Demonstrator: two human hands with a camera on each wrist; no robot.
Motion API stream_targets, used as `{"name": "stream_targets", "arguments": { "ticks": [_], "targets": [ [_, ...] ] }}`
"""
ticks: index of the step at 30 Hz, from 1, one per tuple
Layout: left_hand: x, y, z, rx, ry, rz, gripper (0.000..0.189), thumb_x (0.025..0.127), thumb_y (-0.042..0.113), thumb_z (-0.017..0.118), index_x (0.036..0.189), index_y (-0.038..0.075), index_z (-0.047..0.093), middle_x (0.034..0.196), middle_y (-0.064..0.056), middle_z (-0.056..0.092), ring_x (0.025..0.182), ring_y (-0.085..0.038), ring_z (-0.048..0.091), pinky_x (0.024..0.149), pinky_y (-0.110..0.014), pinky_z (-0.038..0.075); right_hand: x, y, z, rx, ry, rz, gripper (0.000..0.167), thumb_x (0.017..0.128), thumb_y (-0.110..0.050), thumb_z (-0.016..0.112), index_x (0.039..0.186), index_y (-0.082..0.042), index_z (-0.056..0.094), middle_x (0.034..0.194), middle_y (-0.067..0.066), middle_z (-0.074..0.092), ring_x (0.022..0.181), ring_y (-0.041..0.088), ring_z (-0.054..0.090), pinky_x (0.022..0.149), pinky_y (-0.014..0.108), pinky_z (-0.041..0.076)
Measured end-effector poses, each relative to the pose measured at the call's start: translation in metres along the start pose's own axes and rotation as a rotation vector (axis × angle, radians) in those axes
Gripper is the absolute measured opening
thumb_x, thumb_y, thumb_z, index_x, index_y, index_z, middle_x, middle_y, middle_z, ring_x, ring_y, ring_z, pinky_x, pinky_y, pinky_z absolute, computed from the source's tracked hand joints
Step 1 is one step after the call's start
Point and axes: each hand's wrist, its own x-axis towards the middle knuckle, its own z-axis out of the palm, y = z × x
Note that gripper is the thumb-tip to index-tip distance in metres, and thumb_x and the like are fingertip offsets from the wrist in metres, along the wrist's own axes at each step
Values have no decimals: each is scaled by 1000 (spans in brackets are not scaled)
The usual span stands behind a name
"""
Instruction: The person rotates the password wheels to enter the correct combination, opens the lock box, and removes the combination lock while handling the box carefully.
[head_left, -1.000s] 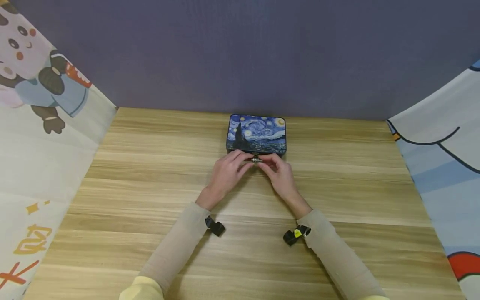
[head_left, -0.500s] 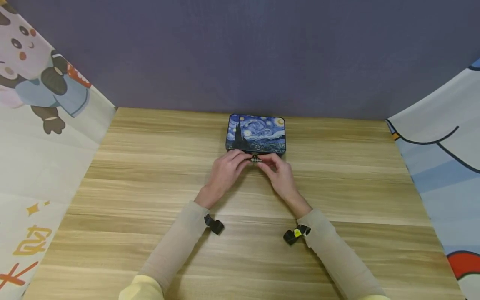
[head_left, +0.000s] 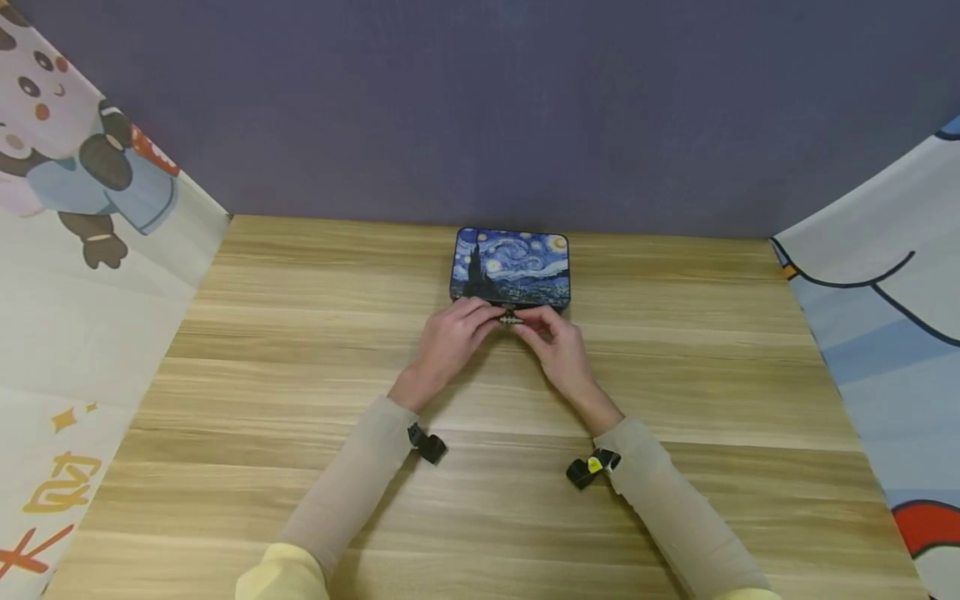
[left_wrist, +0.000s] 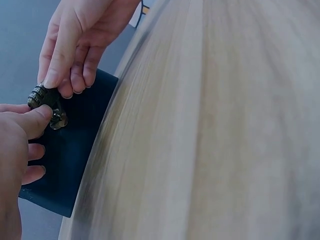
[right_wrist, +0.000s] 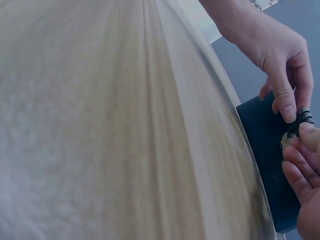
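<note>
A two-sided pinch at centre frame

On my head feed, the left hand (head_left: 446,343) and right hand (head_left: 562,350) meet at the middle of the frame, thumb and fingertips of each pinching a small ringed lock (head_left: 512,319). It sits at the front of a box (head_left: 513,265) with a swirling blue night-sky picture on its lid. The box rests on the wood-grain table (head_left: 495,508), near the dark wall (head_left: 480,108) filling the upper part.

My left wrist feed shows the lock at the left, gripped by the right hand from above and the left hand from below. A metal clasp (left_wrist: 59,120) shows beside it on the box's dark front; whether the two are joined I can't make out.

My right wrist feed puts the lock at the right edge, the left hand gripping above, the right hand below.
</note>
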Motion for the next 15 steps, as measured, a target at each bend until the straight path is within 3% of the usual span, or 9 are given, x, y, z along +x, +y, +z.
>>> {"name": "stream_targets", "arguments": {
  "ticks": [7, 15],
  "targets": [
    [0, -2, 0, 3, -9, 5, 17, 93, 15, 78, 109, 10, 80, 103, -1, 77, 91, -16, 70, 84, -27, 60, -1, -8, -2, -12, -3, -14, 21, 94, 4, 71, 113, 12, 68, 107, 26, 73, 94, 39, 70, 82, 28, 57],
    [0, -2, 0, -5, -3, 7, 16, 94, 16, 77, 108, 9, 80, 101, -1, 76, 91, -17, 71, 83, -28, 60, -1, -10, -2, -2, -3, -12, 20, 94, 5, 71, 113, 12, 69, 106, 26, 73, 92, 39, 70, 80, 21, 53]
  ]
}}
